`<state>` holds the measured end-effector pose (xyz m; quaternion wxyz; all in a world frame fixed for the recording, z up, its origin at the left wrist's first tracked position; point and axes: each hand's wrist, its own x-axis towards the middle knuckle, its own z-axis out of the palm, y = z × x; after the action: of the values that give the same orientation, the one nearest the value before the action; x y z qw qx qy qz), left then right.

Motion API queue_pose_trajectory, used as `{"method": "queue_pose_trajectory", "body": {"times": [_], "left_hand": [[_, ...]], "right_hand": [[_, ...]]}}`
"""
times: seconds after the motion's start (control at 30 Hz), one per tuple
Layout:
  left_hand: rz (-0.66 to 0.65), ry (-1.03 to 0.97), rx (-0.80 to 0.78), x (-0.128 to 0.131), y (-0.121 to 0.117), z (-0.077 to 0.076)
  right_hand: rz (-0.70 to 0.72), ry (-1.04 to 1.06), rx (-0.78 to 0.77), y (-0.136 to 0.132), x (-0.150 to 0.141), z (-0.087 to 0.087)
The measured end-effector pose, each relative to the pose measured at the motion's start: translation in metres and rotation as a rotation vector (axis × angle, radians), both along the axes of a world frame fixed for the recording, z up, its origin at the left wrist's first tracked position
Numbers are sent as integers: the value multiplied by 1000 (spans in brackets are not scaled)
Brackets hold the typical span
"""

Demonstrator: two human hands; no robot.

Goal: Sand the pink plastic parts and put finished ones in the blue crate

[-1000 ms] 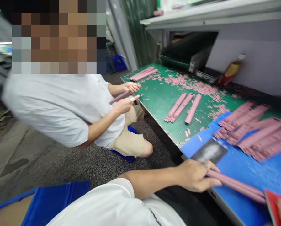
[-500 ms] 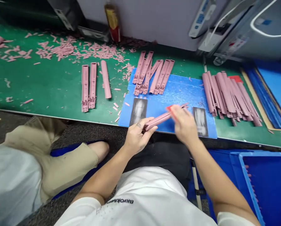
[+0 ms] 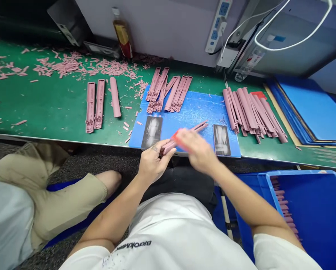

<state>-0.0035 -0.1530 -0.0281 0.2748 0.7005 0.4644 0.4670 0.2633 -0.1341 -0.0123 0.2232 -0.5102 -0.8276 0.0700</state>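
Observation:
My left hand [image 3: 152, 162] is closed around the near end of a long pink plastic piece [image 3: 201, 126], which slants up to the right over the blue sheet [image 3: 201, 103]. My right hand [image 3: 201, 150], smeared by motion, presses a red pad [image 3: 179, 137] along that piece, close to the left fingers. The pad's exact kind is too blurred to make out. On the sheet lie two worn dark rectangular patches, a left one [image 3: 152, 131] and a right one [image 3: 221, 140]. Behind them rests a group of pink pieces [image 3: 170, 92], several with their hollow sides up.
More pink pieces [image 3: 251, 110] are piled at the right, near stacked blue boards [image 3: 308, 108]. Three others [image 3: 95, 107] lie left, before pink scraps [image 3: 69, 65]. A bottle [image 3: 123, 35] stands behind. A blue crate [image 3: 311, 210] is low right; a co-worker's leg [image 3: 78, 206] is left.
My right hand has slid the red pad down the pink piece toward my left hand. The left hand keeps its grip. The whole view has shifted somewhat to the right.

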Motion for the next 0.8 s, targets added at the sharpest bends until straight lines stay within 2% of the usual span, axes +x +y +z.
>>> {"method": "queue_pose_trajectory", "body": {"times": [0.1, 0.13, 0.23, 0.27, 0.37, 0.4, 0.47, 0.53, 0.6, 0.67, 0.7, 0.8], "left_hand": [[51, -5, -56, 1, -4, -6], [49, -18, -57, 1, -5, -7], [31, -47, -105, 0, -5, -8], [29, -49, -122, -1, -3, -6], [60, 8, -68, -9, 10, -1], [81, 33, -34, -13, 17, 0], [116, 63, -49, -20, 29, 1], [94, 43, -147, -26, 37, -1], [14, 15, -206, -28, 38, -3], [-55, -18, -195, -25, 34, -3], [-73, -38, -179, -22, 31, -3], [-86, -98, -137, -15, 21, -1]], "right_hand": [[-261, -55, -72, 5, 4, 0], [-245, -73, -74, 6, 4, 1], [-53, -134, -63, 11, 4, 3], [-78, -166, -83, 14, 7, 4], [-365, -283, -179, 30, 30, 3], [-388, -312, -181, 36, 39, 1], [-295, -333, -136, 45, 51, -4], [-218, -314, -89, 50, 51, -8], [-264, -271, -79, 46, 35, -9], [-271, -208, -37, 34, 7, -5], [-213, -169, 6, 26, -8, -3], [102, -73, 117, 10, -38, 2]]}}
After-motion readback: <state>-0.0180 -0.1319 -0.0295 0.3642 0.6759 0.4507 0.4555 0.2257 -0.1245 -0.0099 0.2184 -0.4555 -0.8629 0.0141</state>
